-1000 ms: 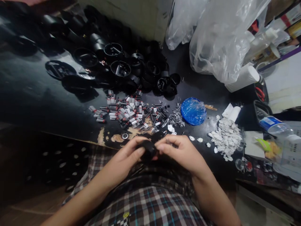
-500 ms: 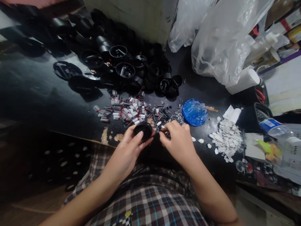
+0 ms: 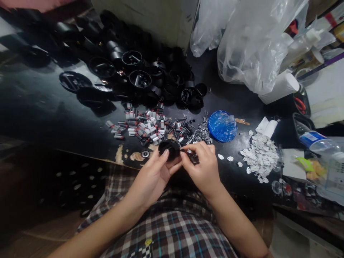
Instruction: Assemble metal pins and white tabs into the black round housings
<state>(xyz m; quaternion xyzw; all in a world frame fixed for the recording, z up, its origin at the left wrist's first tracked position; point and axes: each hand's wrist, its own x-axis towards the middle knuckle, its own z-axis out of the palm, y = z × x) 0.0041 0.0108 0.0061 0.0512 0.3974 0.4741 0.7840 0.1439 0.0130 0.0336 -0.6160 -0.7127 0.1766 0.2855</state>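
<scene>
My left hand is closed around a round black plastic housing, its thumb lying over the near rim. Close to the housing's right side is my right hand, thumb and forefinger pinched together on a small dark piece too tiny to name. Just beyond the hands lie grey and white cylindrical parts with red bands. Small pointed grey pieces are heaped behind my right hand. A small ring-shaped part rests on the worn table edge left of the housing.
Black round housings are piled at the back left. A blue lid with clear film or gel stands right of centre, beside a pile of flat white plates. Clear plastic bags fill the back right. A bottle lies at far right.
The black housing and my left hand have shifted slightly right. My right hand has drawn back from the small parts, its pinched fingers now at the housing's side. The ring-shaped part has come into view.
</scene>
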